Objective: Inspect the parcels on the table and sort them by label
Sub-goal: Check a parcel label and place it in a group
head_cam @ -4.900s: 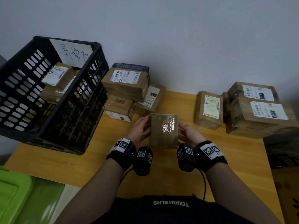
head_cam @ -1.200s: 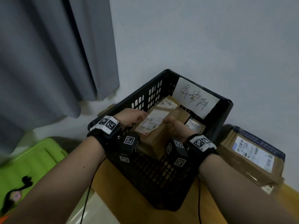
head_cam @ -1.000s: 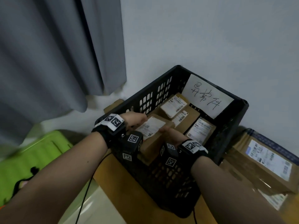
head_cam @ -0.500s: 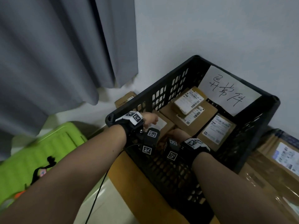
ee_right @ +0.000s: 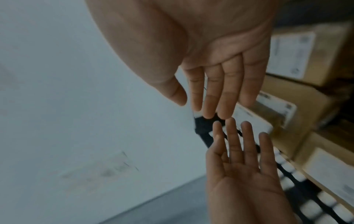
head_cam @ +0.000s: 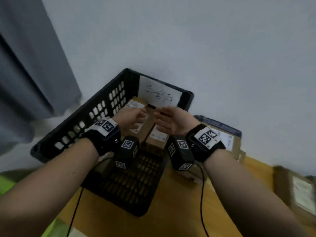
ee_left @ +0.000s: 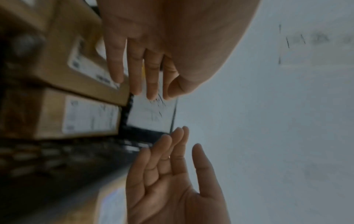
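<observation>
Both the left hand (head_cam: 131, 118) and right hand (head_cam: 172, 122) hover empty, fingers straight, above parcels (head_cam: 156, 136) in the black crate (head_cam: 109, 103). Next likely: fetch another parcel (head_cam: 222, 134) from the surface (head_cam: 179, 202).

Head cam looks down and forward from above the black crate (head_cam: 109, 117) at the bench's (head_cam: 179, 202) far left corner by the wall. Both wrist cams sit super close behind the palms, rolled sideways, facing the wall. All three share the crate's labelled parcels (ee_left: 90, 116) and both hands.
</observation>
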